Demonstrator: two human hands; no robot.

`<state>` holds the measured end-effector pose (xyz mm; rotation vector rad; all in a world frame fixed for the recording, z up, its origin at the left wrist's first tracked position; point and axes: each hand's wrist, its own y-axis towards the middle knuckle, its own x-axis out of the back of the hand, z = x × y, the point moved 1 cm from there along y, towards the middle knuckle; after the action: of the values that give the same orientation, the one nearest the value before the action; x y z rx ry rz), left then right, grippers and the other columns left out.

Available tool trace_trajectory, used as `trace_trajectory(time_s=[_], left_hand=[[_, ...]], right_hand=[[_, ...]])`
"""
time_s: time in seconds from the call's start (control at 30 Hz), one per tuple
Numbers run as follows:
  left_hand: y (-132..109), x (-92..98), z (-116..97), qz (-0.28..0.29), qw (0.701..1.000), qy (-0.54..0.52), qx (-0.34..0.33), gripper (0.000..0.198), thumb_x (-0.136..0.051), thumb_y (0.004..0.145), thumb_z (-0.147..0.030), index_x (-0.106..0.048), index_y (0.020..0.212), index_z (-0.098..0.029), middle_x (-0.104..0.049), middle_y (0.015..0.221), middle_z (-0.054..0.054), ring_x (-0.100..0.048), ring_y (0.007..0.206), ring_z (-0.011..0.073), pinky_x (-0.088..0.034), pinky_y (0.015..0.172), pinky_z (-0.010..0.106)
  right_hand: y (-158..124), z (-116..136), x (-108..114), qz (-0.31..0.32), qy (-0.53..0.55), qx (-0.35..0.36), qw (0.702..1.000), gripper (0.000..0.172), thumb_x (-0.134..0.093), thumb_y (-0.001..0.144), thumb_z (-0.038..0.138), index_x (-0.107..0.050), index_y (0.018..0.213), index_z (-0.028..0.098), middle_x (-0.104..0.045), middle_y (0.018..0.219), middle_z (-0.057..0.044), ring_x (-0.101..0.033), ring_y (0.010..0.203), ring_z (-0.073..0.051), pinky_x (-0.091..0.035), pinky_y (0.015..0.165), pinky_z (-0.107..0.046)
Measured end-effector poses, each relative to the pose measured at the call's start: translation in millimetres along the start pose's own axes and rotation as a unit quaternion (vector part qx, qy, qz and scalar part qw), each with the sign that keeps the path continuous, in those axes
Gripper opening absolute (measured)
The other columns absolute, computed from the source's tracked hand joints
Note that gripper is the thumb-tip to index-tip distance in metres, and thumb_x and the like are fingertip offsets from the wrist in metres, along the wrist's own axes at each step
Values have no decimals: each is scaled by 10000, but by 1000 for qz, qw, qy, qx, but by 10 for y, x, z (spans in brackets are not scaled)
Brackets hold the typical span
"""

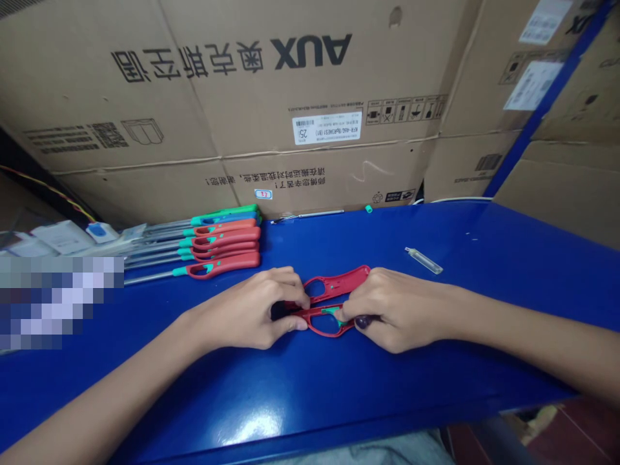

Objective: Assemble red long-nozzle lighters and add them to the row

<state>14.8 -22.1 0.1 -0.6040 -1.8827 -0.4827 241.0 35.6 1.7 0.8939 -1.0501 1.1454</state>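
Observation:
Two red half-shells of a long-necked lighter lie side by side on the table. My left hand (264, 307) pinches the front end of the nearer red half-shell (325, 332) between thumb and fingers, and its fingertips also touch the farther red half-shell (339, 284). My right hand (394, 310) is closed over the handle end of the nearer half, fingertips at the green trigger (334, 314) seated in it. From under the right fingers pokes a rounded dark purple end (363, 321); the rest of it is hidden.
Several lighters (227, 239) with red, blue and green handles are stacked at the left. A clear small tank (423, 260) lies on the right of the blue table (436, 381). A thin metal rod (320, 213) and a green cap (369, 209) lie by the cardboard wall (271, 181).

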Motion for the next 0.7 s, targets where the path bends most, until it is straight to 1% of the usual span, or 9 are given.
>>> trace_trajectory(time_s=[0.1,0.2,0.3,0.4,0.5,0.6,0.7], left_hand=[[-1,0,4,2,1000,-2,3,125,-627,880,-247,-690,956,-170,-644,924,61,-574,879,198,-457,789,303],[-2,-2,12,0,1000,-6,3,124,-632,878,-248,-688,956,-171,-643,923,59,-573,875,195,-456,789,302],[-2,-2,15,-1,1000,-7,4,115,-633,874,-239,-688,950,-171,-643,918,57,-574,871,194,-454,783,302],[3,-3,12,-2,1000,-10,4,119,-635,873,-240,-687,955,-172,-643,919,57,-575,873,194,-455,784,302],[9,-7,10,-2,1000,-11,5,116,-641,869,-238,-685,952,-170,-644,922,56,-576,873,192,-456,785,300],[12,-11,14,-3,1000,-12,5,119,-641,869,-244,-684,954,-173,-644,925,55,-578,866,191,-457,779,299],[10,-12,16,-3,1000,-12,6,121,-637,871,-249,-686,953,-174,-644,921,56,-580,869,193,-459,782,301]], right_hand=[[-9,7,1,4,6,-1,1000,330,-473,746,57,-705,932,201,-653,660,-7,-444,528,-117,-298,531,-249],[-11,3,0,5,5,-2,1000,298,-469,756,49,-703,877,188,-649,653,-9,-447,532,-114,-305,541,-248],[3,-6,-4,3,6,-1,1000,317,-468,762,49,-705,916,194,-645,648,-4,-433,524,-113,-301,537,-248],[13,-11,-10,-4,3,2,1000,286,-470,758,52,-706,855,180,-633,628,-7,-425,519,-112,-297,536,-253],[10,-8,-14,-5,9,1,1000,325,-471,752,45,-714,919,182,-653,652,-12,-446,530,-115,-306,542,-252],[5,-5,-14,5,14,-8,1000,317,-470,756,43,-725,888,178,-663,649,-21,-476,540,-118,-324,552,-248],[-1,-4,-9,7,29,-9,1000,379,-474,758,44,-723,995,203,-691,696,-20,-495,551,-118,-334,558,-244]])
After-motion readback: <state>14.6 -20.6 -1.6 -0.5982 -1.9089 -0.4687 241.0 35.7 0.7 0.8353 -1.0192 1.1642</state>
